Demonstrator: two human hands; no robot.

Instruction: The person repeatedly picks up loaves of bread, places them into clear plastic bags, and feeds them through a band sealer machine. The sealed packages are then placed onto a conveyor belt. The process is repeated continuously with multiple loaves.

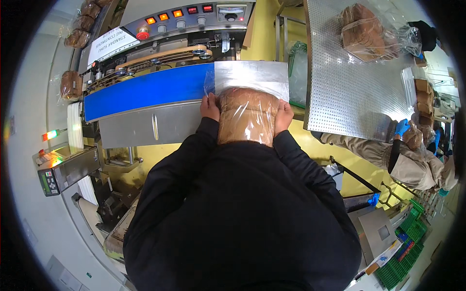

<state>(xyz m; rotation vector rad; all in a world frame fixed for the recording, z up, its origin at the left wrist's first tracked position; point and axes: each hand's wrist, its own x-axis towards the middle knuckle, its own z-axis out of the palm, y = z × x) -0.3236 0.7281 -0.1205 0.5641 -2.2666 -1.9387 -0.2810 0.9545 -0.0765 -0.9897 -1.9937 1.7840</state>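
One bagged loaf [248, 116] lies in front of the person, between the two hands, at the right end of the blue belt [145, 89] of the sealer [174, 29]. The open end of its clear bag lies flat on a silver plate [252, 75]. The left hand [209, 107] presses the left side of the loaf, fingers curved around the bag. The right hand [283, 115] holds the right side in the same way. Both hands are half closed on the loaf, not clenched.

One more bagged loaf [364, 31] lies on the perforated table [349, 87]. A co-worker's blue glove [402, 127] touches that table at its right edge. Three other loaves are visible at the left, behind the sealer.
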